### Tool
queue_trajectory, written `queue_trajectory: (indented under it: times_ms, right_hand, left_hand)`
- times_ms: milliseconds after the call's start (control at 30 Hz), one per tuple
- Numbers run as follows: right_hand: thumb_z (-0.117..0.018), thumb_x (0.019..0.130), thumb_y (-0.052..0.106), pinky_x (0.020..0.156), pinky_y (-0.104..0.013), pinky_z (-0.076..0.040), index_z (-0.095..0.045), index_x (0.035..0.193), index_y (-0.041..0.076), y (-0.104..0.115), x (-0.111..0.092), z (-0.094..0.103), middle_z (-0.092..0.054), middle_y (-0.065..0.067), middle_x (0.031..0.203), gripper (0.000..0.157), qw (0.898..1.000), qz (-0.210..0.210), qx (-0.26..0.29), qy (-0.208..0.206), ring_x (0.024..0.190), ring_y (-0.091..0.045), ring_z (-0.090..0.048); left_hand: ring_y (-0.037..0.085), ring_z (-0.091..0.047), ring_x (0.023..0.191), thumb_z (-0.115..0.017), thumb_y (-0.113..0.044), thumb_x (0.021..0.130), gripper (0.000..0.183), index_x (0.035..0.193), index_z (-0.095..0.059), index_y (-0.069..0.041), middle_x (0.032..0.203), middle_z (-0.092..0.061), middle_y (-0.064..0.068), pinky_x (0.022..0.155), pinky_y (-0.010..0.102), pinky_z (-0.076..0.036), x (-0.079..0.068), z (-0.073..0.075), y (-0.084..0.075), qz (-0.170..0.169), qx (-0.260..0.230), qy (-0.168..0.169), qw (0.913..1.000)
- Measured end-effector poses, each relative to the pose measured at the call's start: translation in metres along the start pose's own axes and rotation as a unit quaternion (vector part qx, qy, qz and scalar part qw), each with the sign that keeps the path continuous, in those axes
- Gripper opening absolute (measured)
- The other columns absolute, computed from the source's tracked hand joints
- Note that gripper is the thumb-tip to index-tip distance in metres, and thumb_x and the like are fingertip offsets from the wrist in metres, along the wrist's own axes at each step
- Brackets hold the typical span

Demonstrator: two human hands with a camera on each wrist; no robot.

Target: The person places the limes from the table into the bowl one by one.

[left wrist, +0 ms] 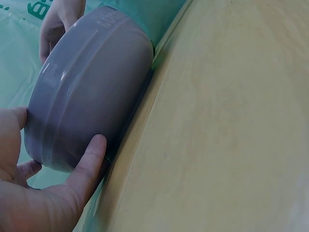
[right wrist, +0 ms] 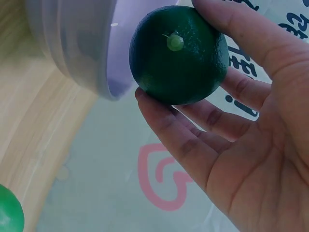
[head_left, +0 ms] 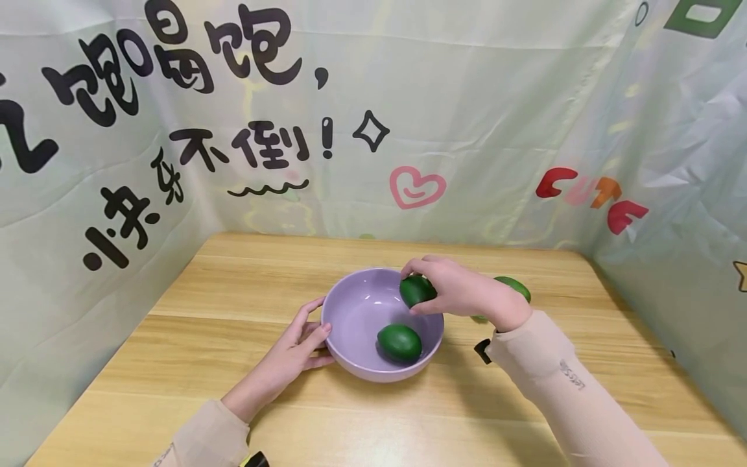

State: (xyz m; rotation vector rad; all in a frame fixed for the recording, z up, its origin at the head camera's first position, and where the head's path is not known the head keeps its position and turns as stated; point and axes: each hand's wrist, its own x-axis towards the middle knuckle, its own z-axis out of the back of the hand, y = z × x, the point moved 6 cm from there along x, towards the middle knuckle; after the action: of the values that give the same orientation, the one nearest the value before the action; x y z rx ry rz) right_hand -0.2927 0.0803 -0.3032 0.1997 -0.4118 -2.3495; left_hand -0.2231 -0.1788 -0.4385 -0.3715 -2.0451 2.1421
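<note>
A light purple bowl (head_left: 354, 318) sits on the table, its inside facing up. My left hand (head_left: 292, 350) holds the bowl's left side, thumb at the rim and fingers against the outer wall (left wrist: 96, 82). Over the right part of the bowl, my right hand (head_left: 461, 288) grips a dark green lime (head_left: 415, 292) between thumb and fingers. The right wrist view shows the pale stem end of this lime (right wrist: 169, 72) beside the bowl's rim. A second green lime (head_left: 399, 344) lies in the bottom of the bowl.
Another green lime (head_left: 515, 287) lies on the wooden table (head_left: 222, 285) beyond the right wrist, partly hidden by it. A small green patch (head_left: 480, 318) shows beneath that forearm. Printed curtains (head_left: 496, 117) stand round the table's back and sides.
</note>
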Motion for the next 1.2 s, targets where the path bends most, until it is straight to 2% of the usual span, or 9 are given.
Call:
queue_trajectory:
  times_ms: [267,533,1200]
  right_hand:
    - [-0.089,0.091,0.026,0.1,-0.041,-0.058,-0.064,0.134,0.012,0.002,0.008,-0.009,-0.066,-0.008,0.126,0.051,1.0,-0.003,0.005,0.012,0.115,-0.025,-0.061]
    - [-0.088,0.092,0.028,0.103,-0.042,-0.057,-0.064,0.136,0.012,0.006,0.019,-0.017,-0.066,-0.007,0.126,0.053,0.999,-0.005,-0.006,0.035,0.116,-0.024,-0.061]
    - [-0.087,0.093,0.026,0.104,-0.043,-0.058,-0.062,0.138,0.01,0.005,0.036,-0.033,-0.065,-0.01,0.126,0.054,0.998,-0.007,-0.017,0.065,0.114,-0.024,-0.062]
  left_hand:
    - [0.039,-0.063,0.133,-0.053,-0.035,0.115,0.064,0.17,-0.021,-0.028,0.157,-0.039,0.033,0.107,0.047,-0.062,0.001,0.0,-0.001,-0.003,0.0,0.003,1.0]
    - [0.039,-0.063,0.132,-0.053,-0.035,0.115,0.064,0.17,-0.02,-0.028,0.157,-0.039,0.033,0.107,0.047,-0.062,0.001,0.001,-0.001,-0.004,0.0,0.005,1.0]
    - [0.039,-0.062,0.133,-0.054,-0.034,0.114,0.065,0.17,-0.021,-0.028,0.157,-0.04,0.033,0.108,0.047,-0.062,0.002,0.001,0.001,-0.001,-0.004,0.005,1.0]
